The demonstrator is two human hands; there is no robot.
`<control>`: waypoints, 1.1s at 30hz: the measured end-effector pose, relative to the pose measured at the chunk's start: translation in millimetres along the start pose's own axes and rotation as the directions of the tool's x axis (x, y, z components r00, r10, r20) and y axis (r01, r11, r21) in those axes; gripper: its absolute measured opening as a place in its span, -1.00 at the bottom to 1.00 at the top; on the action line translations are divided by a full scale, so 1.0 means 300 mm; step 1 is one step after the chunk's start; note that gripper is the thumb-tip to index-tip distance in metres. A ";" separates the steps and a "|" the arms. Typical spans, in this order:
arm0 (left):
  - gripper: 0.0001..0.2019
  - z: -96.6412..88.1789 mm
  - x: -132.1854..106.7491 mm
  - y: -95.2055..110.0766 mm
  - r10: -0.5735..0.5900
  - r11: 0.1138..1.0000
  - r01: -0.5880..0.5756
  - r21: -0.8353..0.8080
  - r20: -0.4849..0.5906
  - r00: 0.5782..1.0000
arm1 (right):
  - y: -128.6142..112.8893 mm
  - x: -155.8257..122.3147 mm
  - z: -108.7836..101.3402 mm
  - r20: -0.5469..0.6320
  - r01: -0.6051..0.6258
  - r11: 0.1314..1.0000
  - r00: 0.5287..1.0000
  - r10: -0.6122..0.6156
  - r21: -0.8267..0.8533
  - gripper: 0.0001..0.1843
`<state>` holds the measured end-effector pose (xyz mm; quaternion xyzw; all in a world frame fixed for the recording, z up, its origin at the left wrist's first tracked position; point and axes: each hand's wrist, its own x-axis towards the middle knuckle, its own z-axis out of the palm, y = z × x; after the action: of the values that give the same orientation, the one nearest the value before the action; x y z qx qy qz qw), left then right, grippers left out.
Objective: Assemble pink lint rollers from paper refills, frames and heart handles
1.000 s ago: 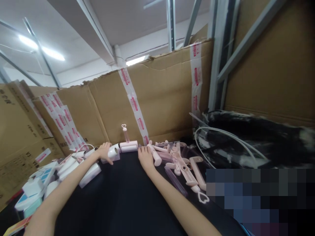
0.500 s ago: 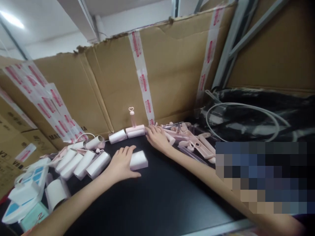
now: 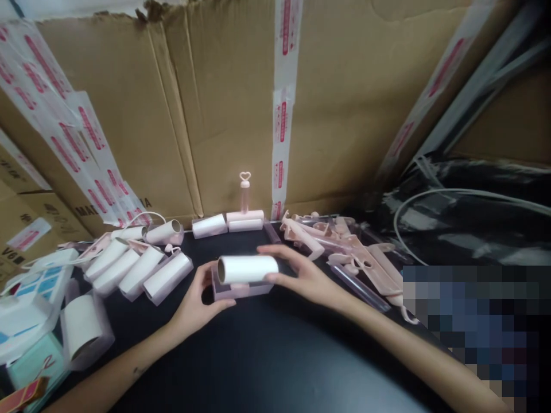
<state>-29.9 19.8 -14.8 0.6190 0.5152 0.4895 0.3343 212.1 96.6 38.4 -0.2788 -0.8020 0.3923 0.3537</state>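
A white sticky-paper roll [image 3: 247, 268] lies level in front of me, its hollow end facing left. Fingers and thumb of my right hand [image 3: 307, 278] are closed around the roll's right end. Just below and behind the roll is a translucent pinkish case [image 3: 241, 291], partly hidden by it. My left hand [image 3: 200, 292] has thumb and fingers curved around the case's left end. Whether the roll still rests partly in the case I cannot tell.
More white rolls in clear cases [image 3: 167, 278] lie to the left, near a blue-and-white box [image 3: 32, 298]. At the back stands a pink lint roller with a heart-shaped loop [image 3: 245, 198]. Pink handles [image 3: 365, 264] pile up at the right. A cardboard wall [image 3: 228, 115] closes the back.
My right hand has come back from the pink parts and taken hold of the roll, which now shows above its case. My left hand has shifted to the case's end. The view has tilted down.
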 end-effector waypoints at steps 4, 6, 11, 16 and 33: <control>-0.28 -0.006 -0.006 0.011 -0.012 0.992 0.006 -0.127 -0.047 0.999 | -0.001 0.018 -0.030 -0.235 -0.034 0.925 0.963 0.132 0.379 -0.57; -0.36 -0.007 -0.010 0.014 0.001 0.993 -0.004 -0.116 -0.024 1.000 | 0.007 0.025 -0.053 -0.327 -0.022 0.932 0.933 0.149 0.361 -0.60; -0.41 -0.028 -0.018 0.011 0.086 0.992 -0.084 -0.098 0.009 0.996 | 0.006 0.022 -0.123 -0.435 0.013 0.999 0.900 -0.025 -0.030 -0.63; -0.53 -0.046 -0.004 -0.010 0.048 0.992 -0.043 -0.120 0.041 0.998 | -0.021 0.007 -0.131 -0.234 0.121 0.894 0.942 -0.240 -0.432 -0.72; -0.37 -0.048 -0.017 0.161 0.474 0.714 -0.396 0.578 0.019 0.881 | -0.023 -0.011 -0.069 -0.093 0.262 0.858 0.938 -0.335 -0.441 -0.64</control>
<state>-28.6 1.6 32.5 0.7600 0.4967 0.4186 -0.0235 229.0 99.3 52.2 -0.2523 -0.8688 0.1250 0.4073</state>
